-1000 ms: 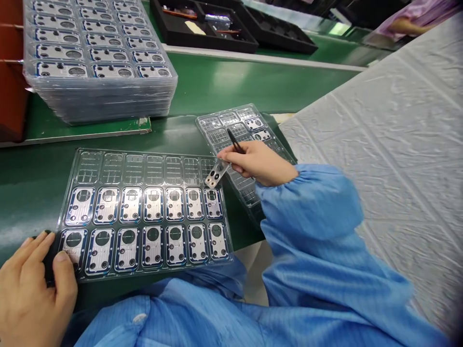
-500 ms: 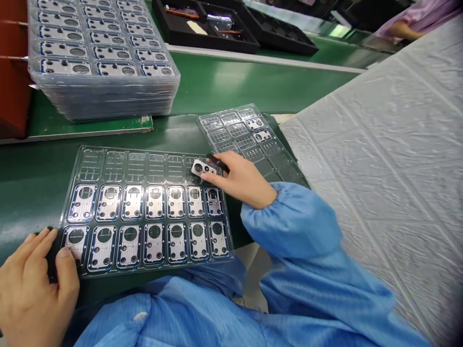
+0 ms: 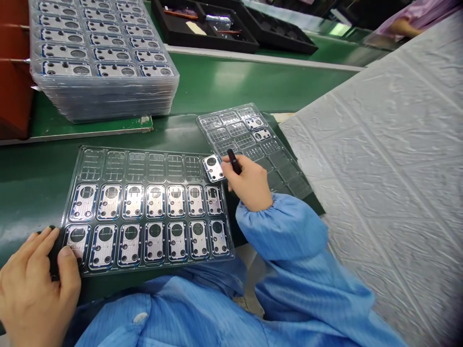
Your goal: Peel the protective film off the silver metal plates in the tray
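My right hand (image 3: 251, 182) pinches a small silver metal plate (image 3: 213, 167), with one large round hole and smaller ones, above the top right pocket of a clear plastic tray (image 3: 135, 166). A black pen-like stick (image 3: 234, 161) is also in that hand, its lower end hidden by the fingers. The tray's two nearer rows hold similar plates (image 3: 155, 243) with blue rims; pockets in the far row show bare plastic. My left hand (image 3: 38, 284) is closed at the tray's near left corner, its thumb on the edge. Something dark (image 3: 54, 253) shows between thumb and fingers.
A second clear tray (image 3: 237, 129) with two plates lies behind my right hand. A tall stack of filled trays (image 3: 119, 94) stands at the back left. Black compartment boxes (image 3: 213, 41) sit on the far ledge. A grey textured panel (image 3: 379, 159) rises at the right.
My right hand has moved slightly right, turning the plate more upright and face-on. The black stick has swung more upright. My left hand stays at the tray corner.
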A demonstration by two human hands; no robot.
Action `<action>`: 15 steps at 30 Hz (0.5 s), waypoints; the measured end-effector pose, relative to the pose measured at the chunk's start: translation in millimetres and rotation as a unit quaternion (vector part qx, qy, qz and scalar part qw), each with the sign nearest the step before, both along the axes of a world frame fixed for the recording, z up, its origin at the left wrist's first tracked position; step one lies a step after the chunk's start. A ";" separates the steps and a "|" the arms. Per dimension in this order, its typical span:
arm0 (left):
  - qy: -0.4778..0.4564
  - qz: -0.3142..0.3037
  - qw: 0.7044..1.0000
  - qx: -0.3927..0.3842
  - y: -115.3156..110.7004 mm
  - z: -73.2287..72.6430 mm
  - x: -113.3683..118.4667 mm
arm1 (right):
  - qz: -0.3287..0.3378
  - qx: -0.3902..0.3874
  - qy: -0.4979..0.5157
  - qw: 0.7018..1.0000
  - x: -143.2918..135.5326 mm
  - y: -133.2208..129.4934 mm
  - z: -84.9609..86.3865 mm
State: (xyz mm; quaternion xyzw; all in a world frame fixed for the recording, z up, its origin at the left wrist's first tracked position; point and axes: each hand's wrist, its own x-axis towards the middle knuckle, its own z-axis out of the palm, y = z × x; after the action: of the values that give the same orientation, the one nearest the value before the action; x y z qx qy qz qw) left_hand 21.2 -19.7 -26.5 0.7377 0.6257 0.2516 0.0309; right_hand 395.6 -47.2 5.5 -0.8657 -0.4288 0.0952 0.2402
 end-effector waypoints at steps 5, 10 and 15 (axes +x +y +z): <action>0.036 0.006 0.999 0.009 1.3 3.3 3.0 | 0.047 -0.034 -0.032 0.998 -1.6 -0.7 4.2; 0.019 0.004 1.000 0.017 0.0 0.5 1.5 | 0.057 -0.082 -0.046 0.994 27.6 3.3 24.2; 0.015 -0.011 1.000 0.019 0.4 -4.7 -3.4 | -0.089 -0.106 -0.048 0.989 107.2 17.7 18.5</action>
State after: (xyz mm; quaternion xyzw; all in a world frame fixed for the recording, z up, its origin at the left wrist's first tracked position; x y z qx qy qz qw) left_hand 17.9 -19.3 -31.3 0.7486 0.6133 0.2519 0.0106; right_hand 502.8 -29.5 24.0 -0.9244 -0.3489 0.0764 0.1341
